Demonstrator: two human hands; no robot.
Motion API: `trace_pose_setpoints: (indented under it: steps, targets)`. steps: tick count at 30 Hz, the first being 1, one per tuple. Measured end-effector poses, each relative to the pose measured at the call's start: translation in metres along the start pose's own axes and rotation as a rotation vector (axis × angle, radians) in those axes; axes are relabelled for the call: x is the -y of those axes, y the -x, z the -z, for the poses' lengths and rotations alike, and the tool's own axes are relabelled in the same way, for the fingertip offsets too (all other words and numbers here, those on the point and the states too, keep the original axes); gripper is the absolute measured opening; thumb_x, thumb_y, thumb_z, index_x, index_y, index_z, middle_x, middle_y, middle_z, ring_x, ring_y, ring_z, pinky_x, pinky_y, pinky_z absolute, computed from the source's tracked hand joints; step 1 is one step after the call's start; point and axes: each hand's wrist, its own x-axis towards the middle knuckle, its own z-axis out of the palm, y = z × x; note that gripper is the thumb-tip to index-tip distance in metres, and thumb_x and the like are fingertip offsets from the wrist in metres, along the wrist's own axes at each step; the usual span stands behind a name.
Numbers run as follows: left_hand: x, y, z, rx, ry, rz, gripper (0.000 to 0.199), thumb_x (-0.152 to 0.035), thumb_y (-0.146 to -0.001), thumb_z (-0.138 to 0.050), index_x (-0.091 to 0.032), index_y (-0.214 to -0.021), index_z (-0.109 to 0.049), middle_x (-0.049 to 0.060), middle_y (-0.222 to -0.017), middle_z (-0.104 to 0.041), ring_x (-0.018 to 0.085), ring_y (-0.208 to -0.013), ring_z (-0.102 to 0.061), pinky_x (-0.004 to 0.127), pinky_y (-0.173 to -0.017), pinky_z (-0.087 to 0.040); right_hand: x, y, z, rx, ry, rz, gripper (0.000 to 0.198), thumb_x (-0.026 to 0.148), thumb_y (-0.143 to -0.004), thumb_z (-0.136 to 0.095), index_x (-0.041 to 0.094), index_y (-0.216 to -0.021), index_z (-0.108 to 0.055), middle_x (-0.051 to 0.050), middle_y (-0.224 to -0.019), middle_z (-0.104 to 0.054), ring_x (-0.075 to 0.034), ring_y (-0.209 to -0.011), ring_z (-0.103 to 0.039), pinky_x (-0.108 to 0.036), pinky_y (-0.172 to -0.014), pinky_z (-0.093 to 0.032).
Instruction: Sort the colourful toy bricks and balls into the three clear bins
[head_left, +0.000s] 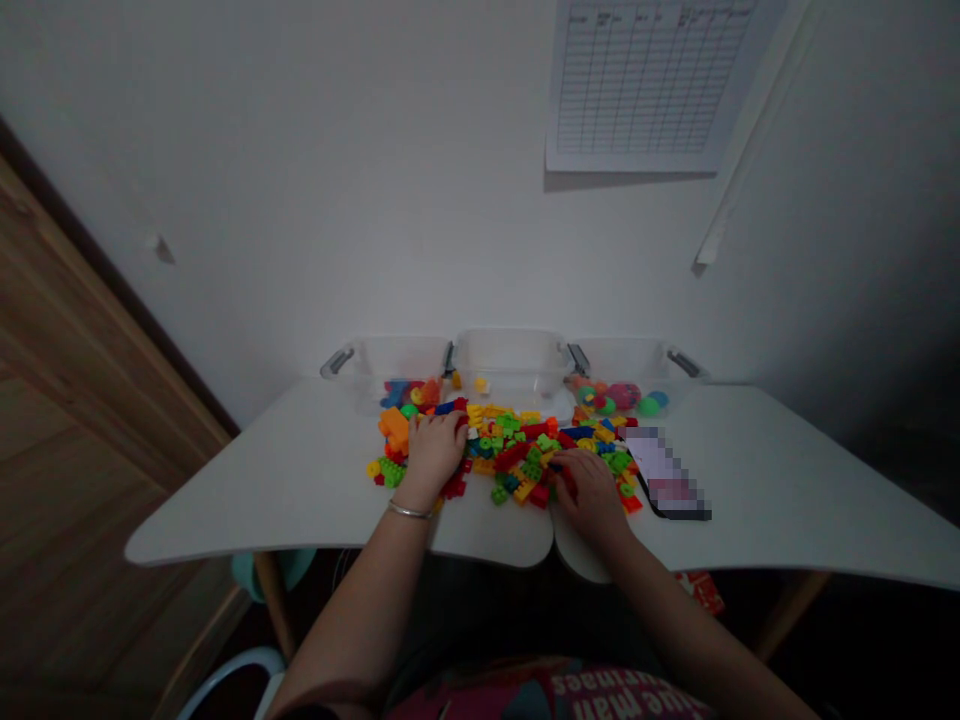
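At the far edge of the worktop (255,490), three clear bins (514,350) hold coloured pieces (624,397), the middle fewest. Before them, left hand (435,447) and right hand (592,490) touch the brick pile (511,450); their grip I cannot tell.

Tabletop (247,490): open passage at left and far right. Obstacles: toy-brick pile (508,428) across the middle, left hand (439,445) and right hand (591,487) at it; phone (666,470) just right; clear bins (512,350) in a row behind. Pile-to-bin gap: from where I stand, too dim to judge.
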Motion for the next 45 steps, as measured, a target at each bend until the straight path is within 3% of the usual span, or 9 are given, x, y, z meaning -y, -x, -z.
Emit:
trace_pose_setpoints:
  steps: [7, 13, 16, 21, 25, 32, 38, 41, 45]
  targets:
    - [0.002, -0.004, 0.004, -0.058, 0.002, 0.049, 0.029, -0.039, -0.085, -0.060, -0.024, -0.109, -0.065, 0.008, -0.104, -0.071, 0.031, -0.104, -0.060, 0.054, -0.107, -0.026, 0.000, 0.000, 0.000, -0.008, -0.037, -0.006, 0.021, 0.018, -0.086, -0.051, 0.019, -0.103, -0.063, -0.009, -0.106, -0.068, -0.026, -0.104, -0.058, -0.047, -0.097, -0.045]
    - [0.008, -0.007, 0.002, -0.062, 0.067, 0.029, 0.016, -0.023, -0.082, -0.061, -0.023, -0.098, -0.065, 0.006, -0.100, -0.071, 0.027, -0.101, -0.062, 0.055, -0.109, -0.025, 0.000, 0.000, 0.000, 0.000, -0.039, -0.014, 0.022, 0.019, -0.086, -0.051, 0.019, -0.104, -0.064, -0.009, -0.106, -0.069, -0.025, -0.105, -0.059, -0.047, -0.098, -0.045]
    - [0.012, -0.009, -0.001, -0.109, 0.168, 0.020, 0.018, -0.018, -0.082, -0.058, -0.021, -0.098, -0.064, 0.008, -0.102, -0.069, 0.026, -0.105, -0.061, 0.049, -0.108, -0.033, 0.001, -0.001, 0.001, 0.000, -0.040, -0.016, 0.022, 0.019, -0.086, -0.051, 0.019, -0.103, -0.064, -0.009, -0.106, -0.069, -0.025, -0.105, -0.059, -0.047, -0.098, -0.045]
    - [0.016, -0.018, -0.009, -0.198, 0.745, 0.135, 0.023, -0.021, -0.082, -0.057, -0.018, -0.105, -0.058, 0.008, -0.108, -0.067, 0.020, -0.094, -0.066, 0.037, -0.089, -0.052, 0.001, -0.001, 0.002, 0.000, -0.047, -0.021, 0.021, 0.019, -0.086, -0.051, 0.019, -0.103, -0.064, -0.009, -0.106, -0.069, -0.026, -0.104, -0.059, -0.046, -0.097, -0.045]
    - [0.019, -0.028, -0.007, -0.187, 1.286, 0.287, 0.026, -0.025, -0.082, -0.057, -0.018, -0.107, -0.053, 0.006, -0.098, -0.069, 0.014, -0.076, -0.068, 0.032, -0.076, -0.057, 0.001, 0.000, 0.002, 0.002, -0.054, -0.027, 0.022, 0.019, -0.086, -0.051, 0.020, -0.104, -0.064, -0.009, -0.106, -0.069, -0.026, -0.105, -0.059, -0.047, -0.097, -0.045]
    - [0.035, -0.049, 0.013, -0.385, 1.618, 0.483, 0.024, -0.018, -0.077, -0.063, -0.018, -0.099, -0.056, 0.002, -0.085, -0.067, 0.009, -0.074, -0.067, 0.027, -0.079, -0.057, 0.000, -0.001, 0.002, -0.003, -0.043, -0.017, 0.022, 0.018, -0.085, -0.051, 0.020, -0.103, -0.064, -0.009, -0.107, -0.068, -0.026, -0.105, -0.059, -0.047, -0.097, -0.045]
    - [0.051, -0.070, 0.026, -0.585, 1.392, 0.439, 0.027, -0.014, -0.074, -0.061, -0.014, -0.100, -0.064, 0.004, -0.089, -0.068, 0.010, -0.072, -0.066, 0.024, -0.072, -0.057, -0.001, 0.000, 0.001, -0.011, -0.026, 0.004, 0.023, 0.017, -0.085, -0.050, 0.019, -0.103, -0.064, -0.010, -0.106, -0.068, -0.026, -0.104, -0.059, -0.047, -0.096, -0.046]
    - [0.063, -0.075, 0.024, -0.573, 1.110, 0.378, 0.030, -0.020, -0.077, -0.058, -0.014, -0.106, -0.066, 0.007, -0.094, -0.071, 0.015, -0.079, -0.068, 0.030, -0.075, -0.058, -0.001, -0.001, 0.001, -0.018, -0.036, 0.004, 0.024, 0.017, -0.085, -0.049, 0.020, -0.104, -0.063, -0.010, -0.106, -0.068, -0.026, -0.104, -0.059, -0.047, -0.096, -0.046]
    - [0.071, -0.076, 0.019, -0.495, 0.725, 0.242, 0.037, -0.023, -0.081, -0.054, -0.012, -0.115, -0.064, 0.014, -0.121, -0.065, 0.023, -0.109, -0.063, 0.042, -0.098, -0.050, -0.001, 0.000, 0.002, -0.025, -0.037, -0.008, 0.027, 0.018, -0.085, -0.049, 0.020, -0.109, -0.062, -0.010, -0.107, -0.068, -0.026, -0.105, -0.059, -0.048, -0.095, -0.047]
